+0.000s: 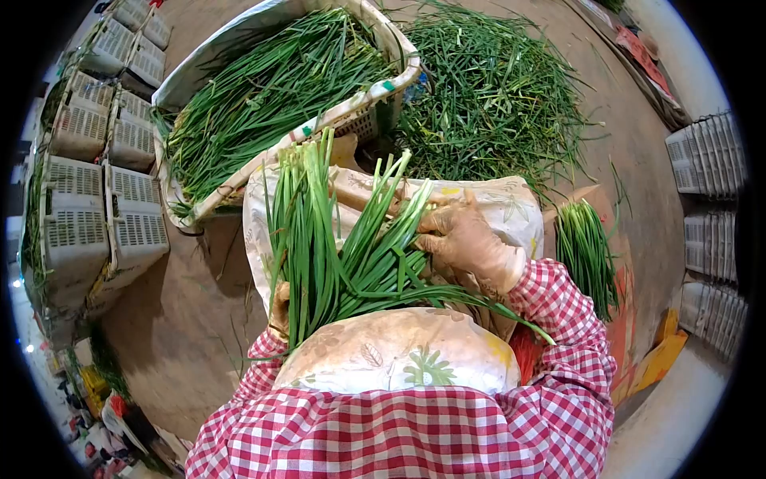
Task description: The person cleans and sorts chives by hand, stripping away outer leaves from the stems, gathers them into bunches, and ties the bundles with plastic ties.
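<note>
A loose bunch of garlic chives [319, 239], pale stem ends pointing away from me, lies across the patterned cloth [511, 207] on my lap. My left hand [280, 308] is mostly hidden behind the left side of the bunch, curled around its leaves. On the other side my gloved right hand [471, 246] is closed on the pale stems of a smaller portion splayed to the right. Some long leaves trail from that portion toward my right sleeve. A separate neat bundle of chives [586, 255] lies on the floor to my right.
A large white lined basket [407, 68] full of chives stands ahead to the left. Beside it, a heap of loose green leaves [487, 96] covers the floor. Stacked white crates [76, 199] line the left; more crates [706, 156] stand at the right.
</note>
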### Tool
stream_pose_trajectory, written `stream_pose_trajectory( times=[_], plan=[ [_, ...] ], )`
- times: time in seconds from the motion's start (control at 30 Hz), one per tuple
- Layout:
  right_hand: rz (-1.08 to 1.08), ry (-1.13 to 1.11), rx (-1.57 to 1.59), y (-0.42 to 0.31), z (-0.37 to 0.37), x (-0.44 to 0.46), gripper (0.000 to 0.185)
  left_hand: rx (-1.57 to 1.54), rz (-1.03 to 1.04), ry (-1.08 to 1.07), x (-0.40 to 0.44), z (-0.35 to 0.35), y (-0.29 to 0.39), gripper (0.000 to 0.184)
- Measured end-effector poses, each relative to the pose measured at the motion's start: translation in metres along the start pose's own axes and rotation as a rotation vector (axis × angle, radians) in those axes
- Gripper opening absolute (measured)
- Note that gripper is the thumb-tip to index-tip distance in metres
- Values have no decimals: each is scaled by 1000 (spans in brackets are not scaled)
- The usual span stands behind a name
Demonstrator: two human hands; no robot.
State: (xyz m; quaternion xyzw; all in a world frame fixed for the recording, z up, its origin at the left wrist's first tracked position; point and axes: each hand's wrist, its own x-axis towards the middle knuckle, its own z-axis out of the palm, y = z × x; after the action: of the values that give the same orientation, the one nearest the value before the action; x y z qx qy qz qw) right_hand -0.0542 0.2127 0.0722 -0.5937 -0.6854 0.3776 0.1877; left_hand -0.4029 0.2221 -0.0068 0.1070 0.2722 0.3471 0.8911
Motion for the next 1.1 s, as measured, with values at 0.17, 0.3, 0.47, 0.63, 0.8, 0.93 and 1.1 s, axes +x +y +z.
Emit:
stream_pose_trajectory(
  times=[0.17, 0.3, 0.47, 0.63, 0.8, 0.93, 1.1],
  plan=[
    [96, 239, -381, 25, 15, 15, 17, 1, -3, 2, -4, -4, -1, 54],
    [181, 421, 125, 57, -11, 24, 13, 2, -1, 10, -11, -9, 0, 55],
    [367, 661, -553, 109, -75, 17, 35, 4, 0, 24, -21, -15, 2, 55],
    [618, 568, 713, 38, -65, -3, 51, 0, -3, 20, -20, -15, 2, 56],
    [446, -19, 1205, -18, 10, -20, 34, 12, -22, 20, -17, -12, 2, 57],
    [311, 56, 903, -2, 13, -27, 19, 23, -28, 13, -18, -11, 3, 57],
    [281, 590, 63, 73, -59, -8, 11, 31, -29, -6, -15, -15, 1, 58]
  ],
)
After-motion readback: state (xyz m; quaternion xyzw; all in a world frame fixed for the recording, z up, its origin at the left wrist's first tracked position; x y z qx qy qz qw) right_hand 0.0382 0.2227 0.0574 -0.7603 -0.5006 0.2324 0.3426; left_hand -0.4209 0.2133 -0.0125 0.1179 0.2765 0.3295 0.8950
